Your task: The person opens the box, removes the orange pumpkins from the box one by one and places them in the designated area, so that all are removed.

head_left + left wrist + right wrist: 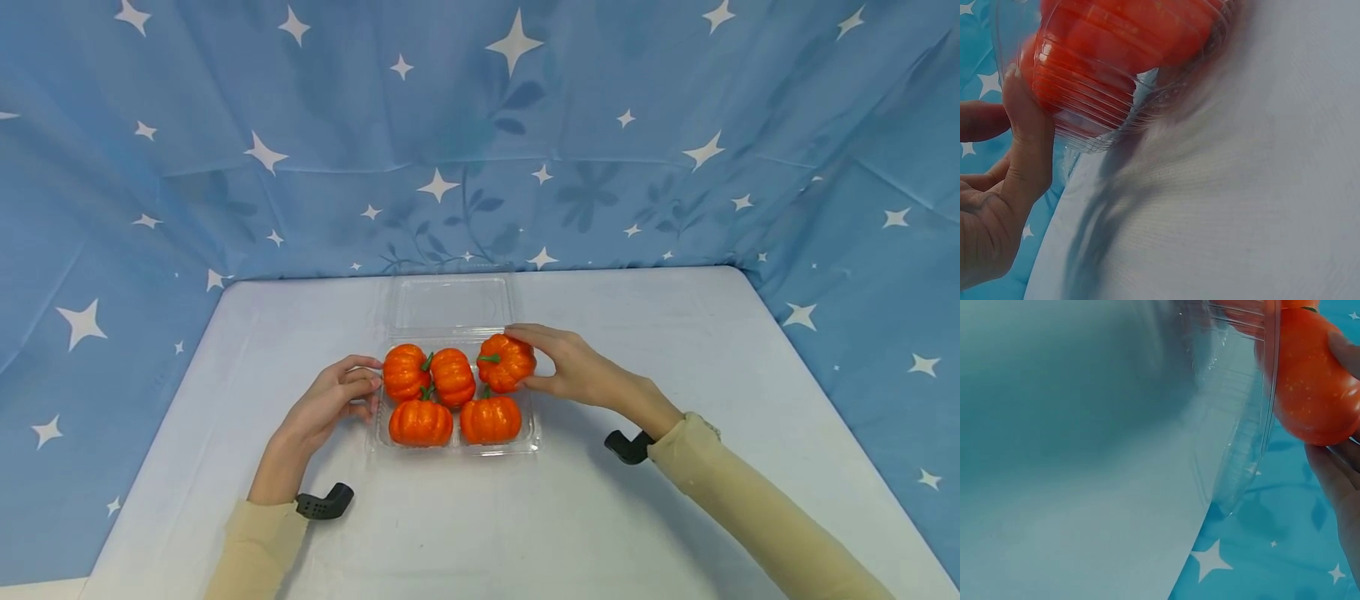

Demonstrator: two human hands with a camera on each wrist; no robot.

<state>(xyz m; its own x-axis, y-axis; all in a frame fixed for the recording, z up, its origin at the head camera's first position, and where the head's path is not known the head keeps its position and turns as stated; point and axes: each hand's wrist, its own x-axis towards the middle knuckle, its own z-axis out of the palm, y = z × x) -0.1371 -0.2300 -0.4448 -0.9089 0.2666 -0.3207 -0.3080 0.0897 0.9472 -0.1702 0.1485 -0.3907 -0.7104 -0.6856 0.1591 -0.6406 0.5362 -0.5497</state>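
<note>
A clear plastic clamshell box (pixel 535 421) lies opened on the table, its lid (pixel 452 302) folded back. Four small orange pumpkins with green stems sit in it: a left rear one (pixel 405 372), a middle one (pixel 453 377) and two in front, the left (pixel 421 423) and the right (pixel 491 419). My right hand (pixel 581 367) holds another pumpkin (pixel 507 363) between thumb and fingers, over the box's right rear part. In the right wrist view that pumpkin (pixel 1316 381) stands above the rim. My left hand (pixel 330 400) touches the box's left side with relaxed fingers.
A white cloth covers the table (pixel 450 525). Behind it and at both sides hangs a blue curtain (pixel 600 83) with white stars. A black wrist device (pixel 326 502) is on the left arm, another (pixel 628 447) on the right.
</note>
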